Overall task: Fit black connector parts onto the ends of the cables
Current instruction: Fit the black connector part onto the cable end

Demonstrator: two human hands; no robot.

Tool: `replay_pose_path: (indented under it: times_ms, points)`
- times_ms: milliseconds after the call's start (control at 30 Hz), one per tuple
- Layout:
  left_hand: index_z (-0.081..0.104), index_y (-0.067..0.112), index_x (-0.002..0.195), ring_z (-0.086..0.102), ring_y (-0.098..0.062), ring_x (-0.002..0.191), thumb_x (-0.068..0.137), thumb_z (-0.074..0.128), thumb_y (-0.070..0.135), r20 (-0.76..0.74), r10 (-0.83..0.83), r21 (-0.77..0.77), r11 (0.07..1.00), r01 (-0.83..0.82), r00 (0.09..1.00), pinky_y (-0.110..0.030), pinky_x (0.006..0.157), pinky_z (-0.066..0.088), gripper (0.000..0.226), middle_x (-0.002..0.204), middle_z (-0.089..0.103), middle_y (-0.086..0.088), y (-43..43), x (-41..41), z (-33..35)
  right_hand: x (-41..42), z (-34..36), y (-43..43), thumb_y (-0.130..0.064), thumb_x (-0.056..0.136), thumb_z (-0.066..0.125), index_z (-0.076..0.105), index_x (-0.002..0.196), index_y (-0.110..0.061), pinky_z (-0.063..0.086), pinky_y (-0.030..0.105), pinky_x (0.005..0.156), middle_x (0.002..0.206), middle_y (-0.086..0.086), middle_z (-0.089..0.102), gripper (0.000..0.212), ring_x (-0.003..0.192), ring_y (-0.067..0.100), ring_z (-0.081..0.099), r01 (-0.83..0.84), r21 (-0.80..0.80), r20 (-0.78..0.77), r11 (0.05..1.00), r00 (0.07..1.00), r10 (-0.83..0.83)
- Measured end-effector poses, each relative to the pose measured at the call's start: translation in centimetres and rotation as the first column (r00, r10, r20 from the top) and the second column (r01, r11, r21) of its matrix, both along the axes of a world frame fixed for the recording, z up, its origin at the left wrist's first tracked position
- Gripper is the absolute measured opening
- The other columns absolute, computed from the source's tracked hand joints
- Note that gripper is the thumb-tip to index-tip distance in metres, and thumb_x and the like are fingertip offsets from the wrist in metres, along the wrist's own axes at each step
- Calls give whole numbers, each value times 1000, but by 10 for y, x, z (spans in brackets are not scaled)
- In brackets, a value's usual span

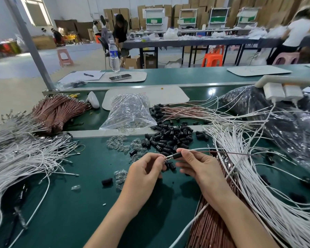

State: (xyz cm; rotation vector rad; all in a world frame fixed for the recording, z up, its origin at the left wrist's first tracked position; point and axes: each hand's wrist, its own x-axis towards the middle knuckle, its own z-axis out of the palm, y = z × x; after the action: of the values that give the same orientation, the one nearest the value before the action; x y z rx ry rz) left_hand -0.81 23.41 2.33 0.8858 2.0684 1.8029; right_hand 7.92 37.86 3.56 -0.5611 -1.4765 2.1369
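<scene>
Over the green table (75, 208) my right hand (199, 167) pinches a black connector part (177, 155) with a white and a brown cable (222, 152) running out of it to the right. My left hand (147, 169) pinches the metal tip sticking out of the connector's left end (166, 157) and also holds a few spare black connectors (169, 166) under its fingers. A heap of loose black connectors (170, 138) lies just beyond my hands. White cables (249, 176) and brown cables (209, 228) fan out at my right.
A big bundle of white cables (20, 158) lies at left, tied brown cable bundles (59, 111) behind it. A clear bag of small bulbs (129, 111) and loose clear bulbs (120, 145) sit mid-table. Finished brown cables with connectors (177, 111) lie at the back; plastic bags (284, 122) at right.
</scene>
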Motion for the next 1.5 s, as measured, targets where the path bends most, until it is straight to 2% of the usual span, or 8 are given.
replay_pose_path:
  times_ms: [500,667,833,967,1067,1200,1333,1500]
  points:
    - [67,27,86,64,-10,70,102,55,37,-65,8,-38,999,-10,998,-22,68,53,22,80,70,5,-1,-3,-5,0,-1,0,-40,76,75,83,87,-25,57,19,65,86,9,79,20,78,19,76,15,133,40,991,999,-21]
    - [65,31,86,64,-8,69,102,54,39,-108,23,-53,998,-29,994,-19,66,50,21,79,70,6,-2,-3,-7,0,-1,0,-39,78,76,82,87,-25,57,19,65,85,9,79,18,78,20,76,13,144,46,990,999,-20]
    - [64,32,89,60,-23,67,103,53,39,-193,29,-66,997,-42,981,-36,64,48,19,76,67,3,0,-2,-8,2,-2,0,-43,80,76,82,89,-27,57,20,67,86,7,79,20,80,20,76,-34,201,56,979,998,23]
    - [64,31,86,56,-26,66,102,53,41,-216,30,-85,995,-50,976,-37,61,45,21,72,63,-2,-1,-3,-11,2,-3,1,-42,82,76,82,89,-25,58,20,67,86,7,79,19,80,21,76,-20,199,58,980,998,8]
    - [63,33,87,57,-24,66,102,53,41,-217,35,-90,994,-56,976,-34,60,45,20,73,65,1,0,-3,-12,1,-3,0,-40,82,75,82,88,-24,57,20,66,85,8,79,18,78,20,76,-25,189,52,982,999,15]
    - [62,36,90,59,-26,67,103,53,37,-221,47,-60,996,-62,974,-39,62,48,17,75,66,0,2,-1,-12,1,-3,0,-43,73,78,81,96,-20,58,23,68,90,10,78,33,80,21,75,-88,96,21,991,996,86]
    - [64,36,92,61,-12,65,104,52,39,-266,35,-64,997,-54,963,-25,60,49,16,76,68,11,3,0,-14,1,-5,-4,-34,71,81,76,105,-19,59,24,72,88,6,77,37,81,14,72,-194,161,30,968,981,192]
    - [63,40,95,58,-9,64,102,47,51,-318,22,-82,995,-51,948,-14,56,41,21,77,66,12,3,1,-14,0,-4,-1,-27,74,79,78,91,-22,58,22,72,83,5,75,18,80,14,72,-150,126,6,981,989,150]
